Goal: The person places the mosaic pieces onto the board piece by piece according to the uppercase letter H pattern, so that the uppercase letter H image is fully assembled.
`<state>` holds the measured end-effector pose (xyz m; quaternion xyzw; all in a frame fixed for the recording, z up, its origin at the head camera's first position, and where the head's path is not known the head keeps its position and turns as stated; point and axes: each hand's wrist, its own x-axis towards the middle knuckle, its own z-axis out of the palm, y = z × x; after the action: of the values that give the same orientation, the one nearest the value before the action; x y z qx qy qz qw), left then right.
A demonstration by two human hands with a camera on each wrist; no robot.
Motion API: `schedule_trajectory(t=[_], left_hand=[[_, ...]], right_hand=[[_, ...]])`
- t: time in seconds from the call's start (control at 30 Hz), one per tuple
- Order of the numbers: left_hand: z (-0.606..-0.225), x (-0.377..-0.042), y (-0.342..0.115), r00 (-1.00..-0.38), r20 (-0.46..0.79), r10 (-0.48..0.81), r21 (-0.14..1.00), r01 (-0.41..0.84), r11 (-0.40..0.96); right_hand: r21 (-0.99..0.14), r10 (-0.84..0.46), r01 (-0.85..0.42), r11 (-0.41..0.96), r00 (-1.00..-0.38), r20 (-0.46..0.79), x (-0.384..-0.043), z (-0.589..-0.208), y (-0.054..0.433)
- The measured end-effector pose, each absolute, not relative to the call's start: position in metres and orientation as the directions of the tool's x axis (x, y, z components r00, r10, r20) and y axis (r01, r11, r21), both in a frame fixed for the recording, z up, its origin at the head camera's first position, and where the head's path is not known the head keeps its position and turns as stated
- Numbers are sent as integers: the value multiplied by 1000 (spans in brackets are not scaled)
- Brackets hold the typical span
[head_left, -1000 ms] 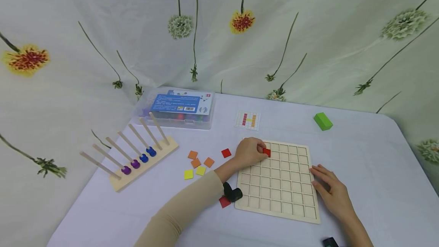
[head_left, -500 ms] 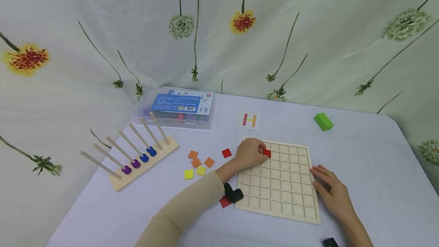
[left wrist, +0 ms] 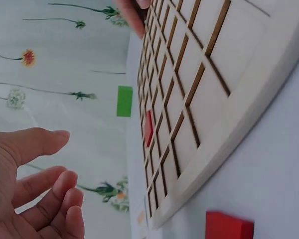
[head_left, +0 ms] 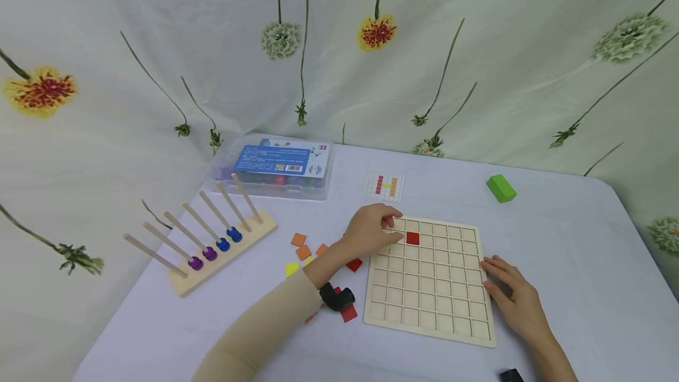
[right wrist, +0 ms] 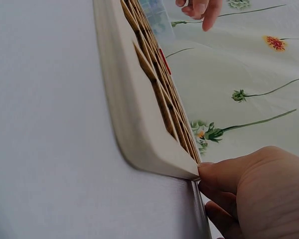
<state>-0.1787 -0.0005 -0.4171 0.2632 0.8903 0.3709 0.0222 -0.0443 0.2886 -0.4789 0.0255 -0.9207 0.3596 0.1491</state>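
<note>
Your left hand [head_left: 369, 230], empty, fingers parted, hovers over the far-left corner of the wooden grid board [head_left: 419, 287], near the red square tile [head_left: 412, 238] in a cell. Your right hand [head_left: 514, 297], fingers relaxed, touches the board's right edge.

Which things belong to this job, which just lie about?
Likely the job's:
pale wooden grid board
red, orange and yellow square tiles
white patterned card

Probably lying about:
wooden peg rack, purple and blue beads
green rectangular block
clear plastic box

Red piece [left wrist: 227, 227] – cropped, L-wrist view, label [head_left: 270, 160] – txt illegible
</note>
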Motion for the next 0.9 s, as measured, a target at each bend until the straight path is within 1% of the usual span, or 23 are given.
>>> schedule_trajectory(t=[0.13, 0.23, 0.4, 0.5, 0.7, 0.9], left_hand=[[-407, -179, -31, -857, 244, 455, 704, 479, 524], [-406, -180, -54, -878, 257, 404, 750, 445, 490], [-416, -181, -84, -921, 209, 329, 823, 347, 450], [-425, -181, -93, -934, 174, 312, 841, 306, 446], [-441, -179, -97, -947, 113, 299, 845, 250, 473], [-452, -181, -97, -952, 74, 296, 838, 220, 500]], right_hand=[[-655, 57, -158, 738, -954, 294, -44, -479, 288], [-655, 54, -163, 737, -953, 298, -44, -479, 289], [-652, 44, -177, 737, -950, 308, -44, -481, 291], [-654, 44, -177, 736, -951, 307, -44, -482, 292], [-657, 47, -172, 734, -952, 302, -44, -481, 291], [-653, 51, -162, 739, -954, 294, -44, -481, 292]])
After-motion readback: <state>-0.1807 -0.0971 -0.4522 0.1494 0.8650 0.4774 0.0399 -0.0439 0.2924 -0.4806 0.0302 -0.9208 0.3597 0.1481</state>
